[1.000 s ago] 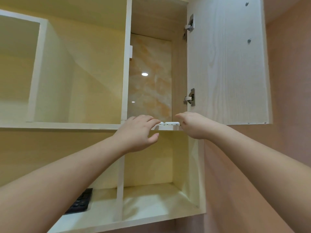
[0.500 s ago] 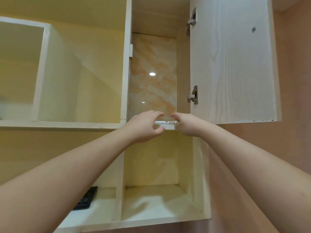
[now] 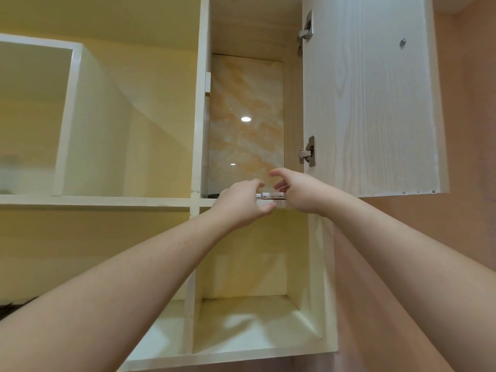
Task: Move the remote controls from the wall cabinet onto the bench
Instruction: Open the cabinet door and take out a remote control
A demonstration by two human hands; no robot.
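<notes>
We reach up with both arms into the wall cabinet (image 3: 198, 146), whose door (image 3: 370, 103) stands swung open to the right. A white remote (image 3: 272, 195) lies flat at the front edge of the shelf (image 3: 107, 201) in the right upper compartment, in front of the marble-patterned back panel (image 3: 247, 108). Our left hand (image 3: 240, 204) has its fingers over the remote's left end and its thumb under the shelf edge; we cannot tell if it grips the remote. Our right hand (image 3: 298, 191) is at the remote's right end, fingers spread and loosely curled above it, holding nothing we can see. Only a thin strip of the remote shows between the two hands.
</notes>
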